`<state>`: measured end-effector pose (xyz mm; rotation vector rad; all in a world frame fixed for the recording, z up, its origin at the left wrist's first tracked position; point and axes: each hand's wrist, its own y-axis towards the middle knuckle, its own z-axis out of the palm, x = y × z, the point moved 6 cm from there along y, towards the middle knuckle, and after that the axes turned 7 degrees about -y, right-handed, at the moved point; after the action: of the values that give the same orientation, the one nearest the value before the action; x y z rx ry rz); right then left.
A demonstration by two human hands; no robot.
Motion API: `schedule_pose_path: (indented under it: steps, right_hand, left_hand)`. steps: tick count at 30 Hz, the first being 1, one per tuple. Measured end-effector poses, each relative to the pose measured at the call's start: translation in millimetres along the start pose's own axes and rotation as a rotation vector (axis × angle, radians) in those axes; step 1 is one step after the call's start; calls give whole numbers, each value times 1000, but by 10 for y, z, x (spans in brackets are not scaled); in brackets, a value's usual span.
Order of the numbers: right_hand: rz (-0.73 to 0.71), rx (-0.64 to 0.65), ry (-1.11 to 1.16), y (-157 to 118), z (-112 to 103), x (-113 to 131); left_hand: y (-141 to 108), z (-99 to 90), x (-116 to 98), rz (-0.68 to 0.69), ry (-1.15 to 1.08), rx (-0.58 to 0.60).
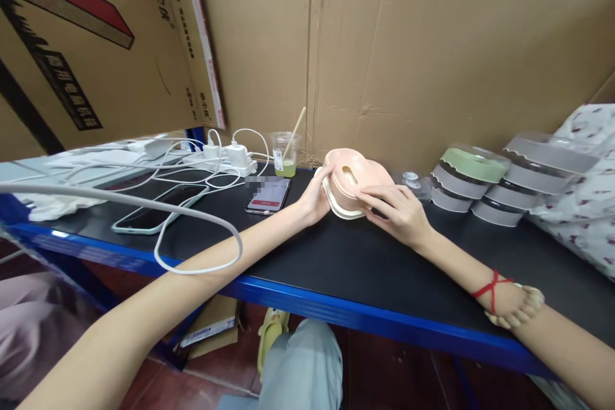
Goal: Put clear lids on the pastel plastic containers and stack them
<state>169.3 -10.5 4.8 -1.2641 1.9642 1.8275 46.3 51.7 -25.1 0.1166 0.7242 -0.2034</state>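
Note:
A pink plastic piece (346,170) with an oval slot in its top and a cream-white wavy rim below is held over the black tabletop (307,256). My left hand (317,197) grips its left side, thumb near the upper edge. The fingers of my right hand (398,211) lie closed together along its right front side. The piece is tilted, with the slotted face towards me. Behind the fingers, part of its right side is hidden.
Stacked grey containers (502,195), one green container (473,163) and a clear plastic item (416,186) stand right. A drink cup (285,157), a phone (269,195), another phone (161,208) and white cables (192,198) are left. Cardboard (408,45) rises behind.

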Motion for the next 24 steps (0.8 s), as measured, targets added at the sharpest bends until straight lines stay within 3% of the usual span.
schedule_pose_path:
  steps: [9,14,17,20,22,24]
  right_hand:
    - [-30,61,92,-26,53,25]
    - [100,226,223,-96,183,-19]
    - [358,249,383,-141,238,-129]
    - [804,243,597,-251,320,-301]
    - [1115,333,800,-364,427,-333]
    - [1353,500,1004,-453,522,-261]
  left_hand:
    - [23,-36,-66,32,9,-12]
    - [39,-90,-44,55,9,-47]
    - [35,-114,-49,104,38,-89]
    - [27,-128,-30,128,95,-129]
    - [22,-113,11,106,134,-117]
    - [11,-86,50,89,172,-81]
